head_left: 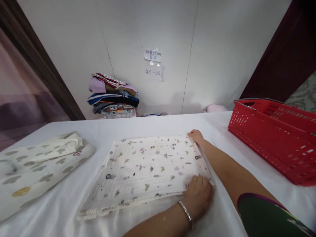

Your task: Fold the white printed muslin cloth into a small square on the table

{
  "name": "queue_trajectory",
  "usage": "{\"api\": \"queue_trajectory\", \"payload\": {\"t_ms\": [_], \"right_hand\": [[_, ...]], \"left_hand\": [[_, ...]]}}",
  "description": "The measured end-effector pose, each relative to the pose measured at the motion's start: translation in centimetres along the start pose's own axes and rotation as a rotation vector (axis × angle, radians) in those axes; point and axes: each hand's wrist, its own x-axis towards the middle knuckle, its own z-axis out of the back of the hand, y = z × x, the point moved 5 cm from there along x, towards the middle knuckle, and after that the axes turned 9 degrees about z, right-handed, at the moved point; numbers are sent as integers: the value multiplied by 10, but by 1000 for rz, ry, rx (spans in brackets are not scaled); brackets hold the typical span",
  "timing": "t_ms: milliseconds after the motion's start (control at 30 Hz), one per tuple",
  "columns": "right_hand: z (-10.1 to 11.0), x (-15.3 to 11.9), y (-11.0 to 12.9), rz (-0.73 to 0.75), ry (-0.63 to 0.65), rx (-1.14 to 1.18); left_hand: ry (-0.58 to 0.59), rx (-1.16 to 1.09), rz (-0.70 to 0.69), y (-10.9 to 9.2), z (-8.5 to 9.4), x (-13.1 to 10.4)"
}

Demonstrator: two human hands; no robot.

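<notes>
A white muslin cloth [148,164] with small printed plants and animals lies folded in several layers on the white-covered table [158,126]. At its near right corner, my left hand [199,197], with a silver bracelet [185,211] on the wrist, is closed on the edge with fingers curled down. My right hand [196,135] pinches the far right corner. The cloth's left side lies loose, its layered edges slightly uneven. Part of the right edge is hidden under my left hand.
A second white cloth with grey cloud-like spots [46,164] lies at the left. A red plastic basket [271,141] stands at the right. Behind the table is a stack of folded textiles [113,95] against the wall, below and left of paper notes [153,64].
</notes>
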Motion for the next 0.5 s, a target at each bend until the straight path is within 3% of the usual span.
{"api": "queue_trajectory", "payload": {"t_ms": [133,233,300,400,500], "right_hand": [[8,-13,14,100,-13,-42],[9,-43,32,237,-43,-58],[1,-70,44,405,-35,-89],[-20,-103,51,641,97,-225],[-33,-109,43,607,224,-335]], "left_hand": [[-45,-13,14,-1,-1,-3],[-64,-11,16,-1,-1,-5],[-70,-1,21,-1,-1,-6],[-66,4,21,-3,-3,-6],[-71,-2,9,-8,-2,-6]]}}
